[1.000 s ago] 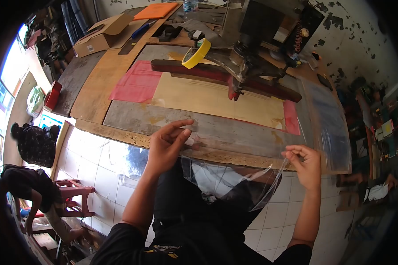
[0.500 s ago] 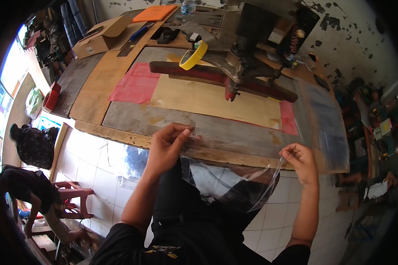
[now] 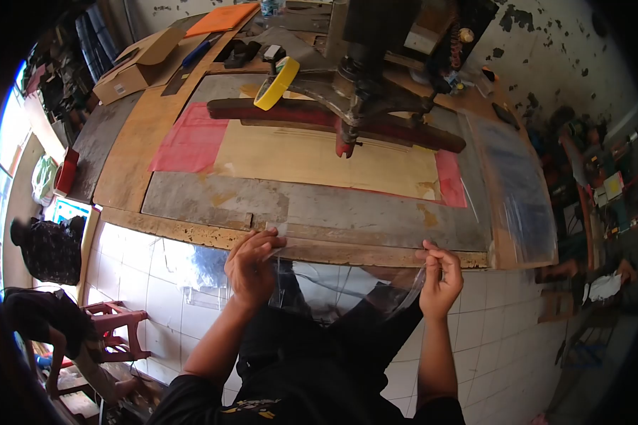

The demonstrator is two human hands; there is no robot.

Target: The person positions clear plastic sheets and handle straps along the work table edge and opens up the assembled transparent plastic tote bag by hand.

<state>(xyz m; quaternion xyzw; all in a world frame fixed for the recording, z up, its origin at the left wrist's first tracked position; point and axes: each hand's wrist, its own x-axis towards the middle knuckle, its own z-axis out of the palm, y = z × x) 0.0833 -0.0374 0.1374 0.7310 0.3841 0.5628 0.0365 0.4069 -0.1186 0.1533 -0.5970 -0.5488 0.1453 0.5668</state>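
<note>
Plastic sheet (image 3: 344, 289): held, transparent — beside the worktable (image 3: 262, 195)
Left hand (image 3: 251, 273): sheet gripped by curled fingers
Right hand (image 3: 441, 283): sheet pinched between fingertips

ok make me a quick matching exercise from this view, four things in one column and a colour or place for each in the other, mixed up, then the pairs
Things
1. tape roll
2. clear plastic sheet
3. stool
4. cardboard box

Colour or place
A. on the tiled floor
B. brown, on the table
C. yellow
D. between the left hand and right hand

Pairs: 1-C, 2-D, 3-A, 4-B
</note>
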